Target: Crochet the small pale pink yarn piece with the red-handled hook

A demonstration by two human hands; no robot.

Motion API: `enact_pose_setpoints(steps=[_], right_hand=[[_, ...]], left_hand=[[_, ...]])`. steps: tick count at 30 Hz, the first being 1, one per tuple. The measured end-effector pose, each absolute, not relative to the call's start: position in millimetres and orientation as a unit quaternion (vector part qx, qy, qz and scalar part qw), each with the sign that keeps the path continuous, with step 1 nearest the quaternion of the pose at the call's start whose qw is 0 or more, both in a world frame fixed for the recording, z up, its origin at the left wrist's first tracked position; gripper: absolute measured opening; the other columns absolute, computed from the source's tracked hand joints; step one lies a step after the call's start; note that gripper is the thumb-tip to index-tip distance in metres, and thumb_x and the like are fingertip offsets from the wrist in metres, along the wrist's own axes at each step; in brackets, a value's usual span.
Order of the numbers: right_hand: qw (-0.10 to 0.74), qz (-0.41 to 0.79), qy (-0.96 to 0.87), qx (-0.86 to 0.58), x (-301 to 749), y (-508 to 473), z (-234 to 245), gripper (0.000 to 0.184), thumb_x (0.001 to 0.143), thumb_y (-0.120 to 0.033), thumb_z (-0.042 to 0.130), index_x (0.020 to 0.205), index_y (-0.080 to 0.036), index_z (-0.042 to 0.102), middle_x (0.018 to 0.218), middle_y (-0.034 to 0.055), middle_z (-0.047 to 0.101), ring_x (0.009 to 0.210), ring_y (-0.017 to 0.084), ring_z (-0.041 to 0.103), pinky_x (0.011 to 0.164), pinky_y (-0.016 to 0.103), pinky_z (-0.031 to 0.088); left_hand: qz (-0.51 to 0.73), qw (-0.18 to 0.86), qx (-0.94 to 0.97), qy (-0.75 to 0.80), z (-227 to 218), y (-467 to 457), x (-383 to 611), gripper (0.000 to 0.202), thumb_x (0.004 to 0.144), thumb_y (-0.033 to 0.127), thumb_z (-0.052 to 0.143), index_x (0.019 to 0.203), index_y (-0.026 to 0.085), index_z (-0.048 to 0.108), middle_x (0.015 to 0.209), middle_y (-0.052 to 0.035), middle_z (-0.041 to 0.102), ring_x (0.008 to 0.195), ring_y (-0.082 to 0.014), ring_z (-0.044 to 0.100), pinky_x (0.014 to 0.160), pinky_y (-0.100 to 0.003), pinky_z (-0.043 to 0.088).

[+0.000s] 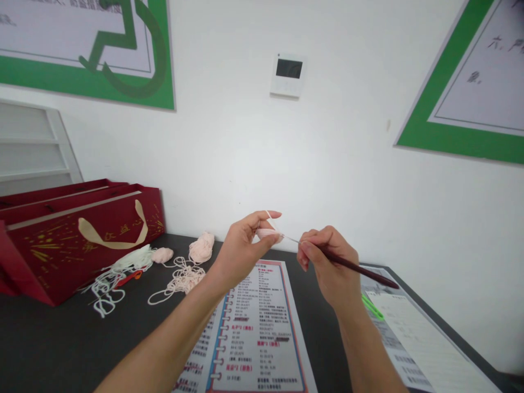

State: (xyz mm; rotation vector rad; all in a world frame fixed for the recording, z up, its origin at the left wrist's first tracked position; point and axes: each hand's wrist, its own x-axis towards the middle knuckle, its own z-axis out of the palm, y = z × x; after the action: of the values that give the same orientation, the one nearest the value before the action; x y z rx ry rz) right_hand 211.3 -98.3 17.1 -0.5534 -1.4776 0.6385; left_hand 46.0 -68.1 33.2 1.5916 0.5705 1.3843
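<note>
My left hand (248, 240) pinches a small pale pink crochet piece (268, 233) between thumb and fingers, with a strand of yarn (271, 219) running up over the raised index finger. In my right hand (327, 256) is a crochet hook (356, 266) with a dark reddish-brown handle and a thin metal shaft. The hook's tip meets the edge of the crochet piece at my left thumb; the exact stitch is too small to make out. Both hands are held above a printed pattern sheet (262, 322) on the dark table.
Left of my arm lie loose pink yarn (184, 275), a pink yarn ball (202, 247), a smaller pink ball (162, 255) and white yarn (107, 281). Red gift bags (94, 234) stand behind them. Papers (417, 333) and a bright green clip-like item (372, 307) lie at right. A white wall (245, 153) rises behind.
</note>
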Motion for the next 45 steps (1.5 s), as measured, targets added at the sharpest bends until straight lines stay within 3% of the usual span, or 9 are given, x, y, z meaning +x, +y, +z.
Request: enact_pose_setpoints(steps=[14,17,23,25,28,35,39,42,45], right_hand=[[0.604,0.054,-0.685,-0.404,194.8,-112.7,12.7,0.011,0.091,-0.019,0.054,0.081,-0.023,0.05,0.065,-0.0052,0.052,0.052,0.009,0.046,0.048,0.023,0.036],[0.582,-0.022,-0.727,-0.364,194.7,-101.0,7.9,0.012,0.09,-0.012,0.052,0.087,-0.023,0.049,0.072,-0.0033,0.056,0.059,0.01,0.052,0.054,0.023,0.042],[0.515,-0.198,-0.805,-0.219,211.8,-79.7,6.4,0.022,0.086,-0.002,0.055,0.092,-0.023,0.05,0.08,0.0017,0.058,0.068,0.013,0.054,0.055,0.024,0.046],[0.507,-0.27,-0.792,-0.206,212.2,-75.4,3.2,0.025,0.084,-0.001,0.056,0.095,-0.023,0.051,0.082,0.0035,0.059,0.069,0.015,0.053,0.055,0.026,0.047],[0.502,-0.319,-0.771,-0.227,204.6,-74.0,-2.2,0.024,0.084,0.0,0.055,0.098,-0.02,0.052,0.083,0.0066,0.06,0.071,0.018,0.053,0.057,0.03,0.048],[0.575,-0.18,-0.748,-0.278,186.2,-99.5,2.2,0.021,0.084,-0.001,0.055,0.089,-0.021,0.051,0.077,0.0018,0.058,0.067,0.014,0.054,0.058,0.027,0.046],[0.683,0.102,-0.65,-0.317,185.7,-104.9,8.1,0.013,0.089,-0.012,0.054,0.081,-0.022,0.051,0.069,-0.0032,0.054,0.058,0.011,0.05,0.053,0.025,0.041],[0.7,0.29,-0.58,-0.3,189.4,-104.4,13.8,0.019,0.092,-0.02,0.053,0.073,-0.022,0.049,0.059,-0.0058,0.047,0.052,0.01,0.046,0.048,0.024,0.037],[0.668,0.252,-0.62,-0.325,196.3,-109.3,18.0,0.016,0.09,-0.019,0.057,0.074,-0.021,0.053,0.062,-0.0048,0.052,0.054,0.01,0.046,0.05,0.025,0.036]], left_hand=[[0.601,0.22,0.712,0.29,21.5,-73.4,57.9,0.029,0.082,0.011,0.06,0.109,0.016,0.066,0.078,-0.0007,0.065,0.076,-0.014,0.06,0.082,-0.031,0.046],[0.579,0.273,0.713,0.285,23.4,-73.0,56.9,0.034,0.08,0.009,0.059,0.112,0.017,0.066,0.077,0.0006,0.064,0.076,-0.0136,0.059,0.082,-0.031,0.045],[0.512,0.591,0.587,0.209,26.1,-65.5,55.7,0.044,0.077,0.02,0.07,0.12,0.015,0.06,0.068,0.005,0.058,0.069,-0.0099,0.055,0.079,-0.029,0.043],[0.508,0.625,0.559,0.195,25.2,-64.9,57.6,0.043,0.075,0.021,0.072,0.116,0.013,0.062,0.065,0.0058,0.057,0.067,-0.009,0.054,0.081,-0.028,0.042],[0.555,0.576,0.559,0.216,23.0,-64.7,59.6,0.042,0.076,0.021,0.071,0.116,0.013,0.062,0.065,0.0062,0.055,0.068,-0.0092,0.054,0.082,-0.029,0.042],[0.606,0.408,0.632,0.26,23.3,-60.5,48.9,0.041,0.079,0.021,0.068,0.119,0.016,0.059,0.077,0.0013,0.063,0.08,-0.0146,0.058,0.095,-0.036,0.04],[0.605,0.38,0.652,0.253,24.9,-59.6,44.1,0.035,0.08,0.021,0.067,0.115,0.018,0.061,0.077,0.0017,0.062,0.08,-0.0145,0.058,0.094,-0.035,0.041],[0.603,0.351,0.673,0.246,24.6,-60.0,44.3,0.032,0.082,0.019,0.065,0.113,0.02,0.062,0.077,0.0021,0.061,0.081,-0.0141,0.057,0.094,-0.034,0.04],[0.602,0.339,0.681,0.243,24.9,-60.0,43.3,0.029,0.083,0.018,0.064,0.112,0.02,0.063,0.075,0.0024,0.06,0.079,-0.0137,0.057,0.093,-0.034,0.04]])
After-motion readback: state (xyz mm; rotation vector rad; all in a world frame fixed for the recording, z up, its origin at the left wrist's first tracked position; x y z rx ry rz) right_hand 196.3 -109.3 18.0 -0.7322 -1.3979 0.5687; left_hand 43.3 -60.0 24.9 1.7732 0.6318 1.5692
